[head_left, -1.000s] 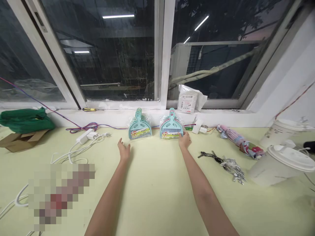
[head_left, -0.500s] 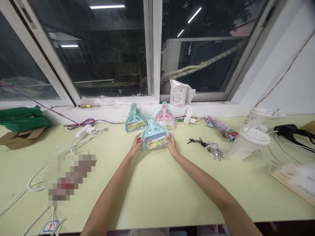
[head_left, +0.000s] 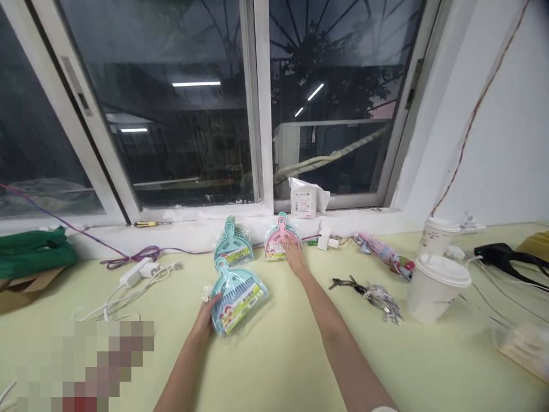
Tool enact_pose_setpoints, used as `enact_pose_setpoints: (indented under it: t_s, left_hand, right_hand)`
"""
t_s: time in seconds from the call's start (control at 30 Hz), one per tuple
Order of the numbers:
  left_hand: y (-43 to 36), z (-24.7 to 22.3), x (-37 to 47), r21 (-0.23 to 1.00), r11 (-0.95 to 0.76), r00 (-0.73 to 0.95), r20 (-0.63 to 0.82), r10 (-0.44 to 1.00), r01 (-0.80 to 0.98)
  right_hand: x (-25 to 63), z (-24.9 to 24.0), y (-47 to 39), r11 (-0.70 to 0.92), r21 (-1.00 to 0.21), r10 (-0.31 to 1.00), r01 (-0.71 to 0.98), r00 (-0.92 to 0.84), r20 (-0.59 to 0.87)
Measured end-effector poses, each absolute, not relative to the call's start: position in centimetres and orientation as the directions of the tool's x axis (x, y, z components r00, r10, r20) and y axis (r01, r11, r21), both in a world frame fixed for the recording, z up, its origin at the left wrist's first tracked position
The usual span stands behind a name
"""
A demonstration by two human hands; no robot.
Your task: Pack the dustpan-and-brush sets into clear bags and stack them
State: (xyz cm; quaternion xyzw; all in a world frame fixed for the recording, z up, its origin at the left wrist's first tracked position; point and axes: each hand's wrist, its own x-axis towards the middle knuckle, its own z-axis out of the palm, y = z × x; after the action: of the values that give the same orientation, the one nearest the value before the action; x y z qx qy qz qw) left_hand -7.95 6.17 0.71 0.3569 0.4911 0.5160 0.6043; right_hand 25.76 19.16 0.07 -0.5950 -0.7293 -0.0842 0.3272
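My left hand grips a blue dustpan-and-brush set by its left side; the set is wrapped in clear plastic with a yellow-green label and leans tilted above the table. My right hand reaches to the back, fingers spread over the front of a pink dustpan-and-brush set, which stands at the front of a small stack against the wall. Left of it, several green-blue dustpan sets stand stacked upright, partly behind the one in my left hand.
White cups, a key bunch and a folded umbrella lie to the right. White cables and an adapter are at left, near a green bag. A plastic-wrapped packet stands on the sill, and a screwdriver lies there.
The blue dustpan set, held by both hands before, has moved left and nearer in my left hand, now tilted. My right hand has let go of it and moved onto the pink set.
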Motion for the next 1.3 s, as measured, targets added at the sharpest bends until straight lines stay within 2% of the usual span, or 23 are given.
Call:
enact_pose_setpoints:
  t_s: [0.1, 0.27, 0.37, 0.47, 0.63, 0.73, 0.83, 0.9, 1.03, 1.1, 1.13, 1.2, 1.3]
  left_hand:
    - [6.6, 0.6, -7.5, 0.949, 0.207, 0.027, -0.207, 0.978, -0.236]
    - [7.1, 0.7, -7.4, 0.955, 0.221, 0.026, -0.22, 0.975, -0.2]
    - [7.2, 0.8, -7.3, 0.952, 0.218, 0.013, -0.221, 0.975, -0.217]
    - [7.1, 1.0, -7.2, 0.945, 0.23, -0.008, -0.238, 0.971, -0.231]
    - [6.7, 0.9, -7.2, 0.939, 0.209, 0.018, -0.213, 0.977, -0.271]
    - [6.6, 0.8, -7.3, 0.939, 0.193, 0.031, -0.192, 0.981, -0.284]
    - [6.7, 0.5, -7.4, 0.934, 0.197, 0.029, -0.198, 0.98, -0.297]
    - [7.0, 0.1, -7.5, 0.933, 0.188, 0.043, -0.184, 0.982, -0.307]
    - [7.0, -0.6, -7.2, 0.932, 0.173, 0.098, -0.149, 0.984, -0.32]
    - [6.6, -0.8, -6.6, 0.932, 0.18, 0.106, -0.154, 0.982, -0.315]
    - [6.2, -0.8, -6.2, 0.932, 0.179, 0.105, -0.153, 0.983, -0.315]
    - [5.4, -0.9, -5.3, 0.929, 0.161, 0.09, -0.139, 0.986, -0.332]
    - [3.8, -0.9, -3.7, 0.916, 0.125, 0.025, -0.125, 0.992, -0.382]
  right_hand:
    - [25.7, -0.4, 21.9, 0.295, -0.257, 0.788, 0.92, -0.082, 0.611]
    - [26.3, -1.7, 24.4, 0.336, -0.362, 0.741, 0.869, -0.006, 0.672]
    - [26.6, -2.3, 24.6, 0.369, -0.382, 0.706, 0.847, 0.012, 0.708]
    - [26.8, -2.7, 23.9, 0.373, -0.316, 0.695, 0.872, -0.037, 0.718]
    - [27.3, -2.7, 22.0, 0.259, -0.127, 0.74, 0.958, -0.112, 0.663]
    - [27.3, -2.8, 20.5, 0.214, -0.116, 0.716, 0.97, -0.074, 0.694]
    - [26.4, -2.6, 17.7, 0.21, -0.202, 0.673, 0.957, 0.009, 0.74]
    - [24.9, -2.4, 14.8, 0.289, -0.256, 0.662, 0.923, 0.001, 0.749]
    - [20.5, -1.9, 7.5, 0.575, -0.306, 0.664, 0.759, -0.214, 0.716]
    - [18.3, -1.8, 4.2, 0.642, -0.338, 0.693, 0.688, -0.334, 0.639]
    - [17.5, -1.8, 2.9, 0.642, -0.359, 0.717, 0.678, -0.363, 0.596]
    - [16.5, -1.9, 1.0, 0.566, -0.442, 0.791, 0.695, -0.308, 0.529]
    - [16.4, -1.9, -0.4, 0.35, -0.676, 0.902, 0.649, -0.04, 0.429]
